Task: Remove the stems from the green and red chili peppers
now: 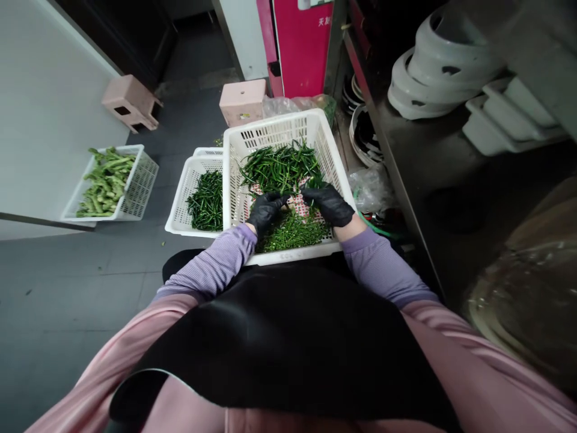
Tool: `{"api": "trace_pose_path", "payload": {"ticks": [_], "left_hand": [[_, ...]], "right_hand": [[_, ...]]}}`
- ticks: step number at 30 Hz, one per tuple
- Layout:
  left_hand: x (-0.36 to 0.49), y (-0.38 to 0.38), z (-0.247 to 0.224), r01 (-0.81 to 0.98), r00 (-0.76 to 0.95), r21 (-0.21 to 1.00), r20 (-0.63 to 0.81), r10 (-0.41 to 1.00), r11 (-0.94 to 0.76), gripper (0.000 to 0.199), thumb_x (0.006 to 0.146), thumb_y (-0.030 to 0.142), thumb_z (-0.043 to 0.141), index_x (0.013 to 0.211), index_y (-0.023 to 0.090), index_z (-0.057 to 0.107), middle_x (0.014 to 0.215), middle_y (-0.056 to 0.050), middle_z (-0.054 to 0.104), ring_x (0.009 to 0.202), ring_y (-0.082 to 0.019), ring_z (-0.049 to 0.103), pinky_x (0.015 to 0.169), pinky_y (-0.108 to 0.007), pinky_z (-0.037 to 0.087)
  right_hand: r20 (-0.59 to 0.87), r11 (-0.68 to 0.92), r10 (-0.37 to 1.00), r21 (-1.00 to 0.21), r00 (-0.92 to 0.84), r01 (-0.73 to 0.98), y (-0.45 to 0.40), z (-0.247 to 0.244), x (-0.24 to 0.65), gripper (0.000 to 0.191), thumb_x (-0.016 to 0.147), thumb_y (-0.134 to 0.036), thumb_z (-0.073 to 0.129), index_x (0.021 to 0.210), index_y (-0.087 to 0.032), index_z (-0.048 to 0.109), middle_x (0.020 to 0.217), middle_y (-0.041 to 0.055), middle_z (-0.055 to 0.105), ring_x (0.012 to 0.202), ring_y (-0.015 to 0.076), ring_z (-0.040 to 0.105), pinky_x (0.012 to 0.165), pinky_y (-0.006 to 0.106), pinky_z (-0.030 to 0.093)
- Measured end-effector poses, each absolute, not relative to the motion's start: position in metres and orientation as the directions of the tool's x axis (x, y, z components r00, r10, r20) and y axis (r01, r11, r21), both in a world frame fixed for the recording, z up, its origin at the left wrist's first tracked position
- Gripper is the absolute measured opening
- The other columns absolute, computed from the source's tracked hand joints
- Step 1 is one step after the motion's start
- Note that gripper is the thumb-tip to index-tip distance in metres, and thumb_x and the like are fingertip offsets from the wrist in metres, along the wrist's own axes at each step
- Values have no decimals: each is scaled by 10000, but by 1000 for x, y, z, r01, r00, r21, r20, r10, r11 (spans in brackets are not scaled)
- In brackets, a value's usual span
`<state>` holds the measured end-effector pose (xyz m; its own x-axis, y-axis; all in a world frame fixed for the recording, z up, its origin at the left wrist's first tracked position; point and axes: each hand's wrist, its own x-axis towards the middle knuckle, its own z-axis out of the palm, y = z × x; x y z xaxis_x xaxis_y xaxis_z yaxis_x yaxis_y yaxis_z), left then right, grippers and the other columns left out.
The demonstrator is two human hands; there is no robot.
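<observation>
I judge that a nudge at the near rim could tip the big white slotted plastic basket (295,257); a careless sweep could mix its smooth, slender dark-green peppers (277,169), heaped at the far side, into the wiry light-green stems (291,233) nearer me. My black-gloved right hand (332,204) has its fingers curled round a few peppers; what my black-gloved left hand (265,211) grasps, I cannot tell.

The grey floor (112,294) carries a basket (143,187) and stools (128,99).
</observation>
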<state>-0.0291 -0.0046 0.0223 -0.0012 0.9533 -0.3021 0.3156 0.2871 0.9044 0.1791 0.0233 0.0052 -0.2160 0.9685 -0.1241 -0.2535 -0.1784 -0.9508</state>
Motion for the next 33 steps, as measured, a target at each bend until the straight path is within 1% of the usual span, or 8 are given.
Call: {"api": "trace_pose_path", "payload": {"ticks": [6,10,13,16,19,22,27,33], "left_hand": [[-15,-31,55,-40,-15,937,-348,937,347,549,746,606,1011,907,188,693,690,24,641,586,-110,532,562,-263,457],[-27,-46,58,-159,157,891,-402,902,425,596,701,663,1017,849,197,676,593,44,549,511,-99,470,490,-246,366],[-45,-53,49,-70,177,906,-401,899,417,620,808,781,885,759,203,667,556,23,500,488,-110,421,477,-263,326],[-59,-47,36,359,-39,904,-232,972,231,507,973,646,785,754,195,713,656,-31,614,622,-161,573,576,-277,430],[-66,-28,26,845,-60,524,-99,993,104,200,1028,350,749,1014,180,853,1048,-123,804,1035,-268,754,847,-312,560],[-58,-3,18,976,111,203,-190,975,-71,471,1036,180,668,1496,186,769,1558,-207,692,1381,-346,695,1088,-390,560],[-25,45,-2,960,279,100,-278,919,-261,564,1067,226,632,1620,118,658,1600,-295,623,1451,-443,644,1192,-538,517],[-29,57,-12,988,130,125,-362,923,-90,480,1080,255,613,1521,97,714,1499,-284,700,1341,-389,716,1118,-450,551]], "right_hand": [[-194,-354,851,-898,-488,-260,6,11,159,405,546,-475,1071,745,-238,810,775,12,819,928,287,794,1020,499,655],[-264,-461,754,-865,-602,-198,-7,25,162,393,522,-385,1082,722,-198,800,667,5,763,710,214,724,763,374,642],[-317,-526,651,-843,-690,-109,-15,30,161,400,508,-340,1084,757,-178,816,633,0,738,601,166,647,619,312,568],[-348,-555,579,-831,-737,-44,-20,24,156,376,603,-390,1063,804,-168,835,602,2,701,589,173,637,610,324,562],[-368,-547,651,-834,-664,-74,-15,10,155,379,704,-478,1012,877,-179,856,643,21,718,662,213,690,654,359,603],[-276,-369,862,-917,-425,-152,4,1,170,382,772,-542,945,906,-198,850,797,68,791,876,301,789,802,460,681],[73,68,982,-997,-176,-33,31,2,211,420,665,-297,976,1071,-242,886,1329,91,839,1422,387,709,1299,576,513],[209,232,958,-967,-198,103,27,6,213,398,703,-283,949,1097,-252,901,1296,94,858,1404,419,728,1348,633,456]]}}
